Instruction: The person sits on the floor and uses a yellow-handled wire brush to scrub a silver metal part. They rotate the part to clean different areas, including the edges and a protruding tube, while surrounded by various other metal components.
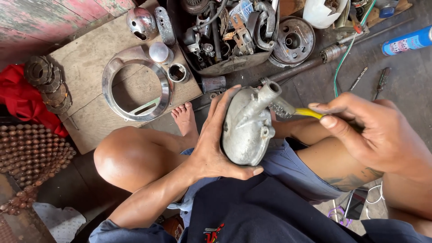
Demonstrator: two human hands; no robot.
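At the centre of the frame, above the person's lap, the left hand (215, 144) cups a grey cast-metal engine cover (245, 128), fingers spread up its left flank and the thumb hooked under its lower rim, so the hand is closed around the part and bears its weight. The cover looks rigid and fairly heavy for its size, dull and possibly greasy, so a broad grip round the rounded body seems safer than the narrow spout at its top. From the right of the frame the right hand (375, 132) comes in with the wrist bent, fingers curled tight around the yellow handle of a wire brush (288, 109), whose bristled head lies against the upper right of the cover. Beyond the bare knees, a foot rests on the floor next to a wooden board (85, 67) in the upper left, which carries a chrome ring (135, 83) and a small chrome cap (159, 51). Further up, a dark tray of mixed metal parts (225, 36) sits at top centre, and a blue spray can (407, 42) lies at the far upper right
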